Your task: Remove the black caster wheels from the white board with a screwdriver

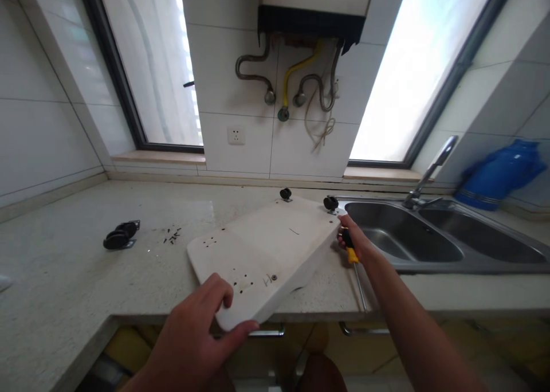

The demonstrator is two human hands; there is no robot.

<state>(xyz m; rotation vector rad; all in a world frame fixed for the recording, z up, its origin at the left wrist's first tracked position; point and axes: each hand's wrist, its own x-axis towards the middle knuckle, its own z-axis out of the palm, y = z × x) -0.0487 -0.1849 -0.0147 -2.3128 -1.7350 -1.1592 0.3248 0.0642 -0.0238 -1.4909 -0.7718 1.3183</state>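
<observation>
A white board [262, 240] with rounded corners lies on the counter, its underside facing up, with screw holes at the near end. My left hand [201, 312] is closed on its near corner, thumb along the edge. At the far right corner, my right hand [354, 237] is wrapped round a screwdriver [352, 255] with a black and yellow handle, its shaft pointing down toward me. Some of those fingers touch the board's edge. One black caster [330, 203] sits beside that hand, and another caster [286, 194] stands on the board's far edge.
Two loose casters [117, 240] lie on the counter [81, 289] at left, beside several small dark screws [172, 235]. A steel double sink [395, 267] with a tap [432, 171] adjoins the board on the right. A blue object [501, 174] stands behind the sink.
</observation>
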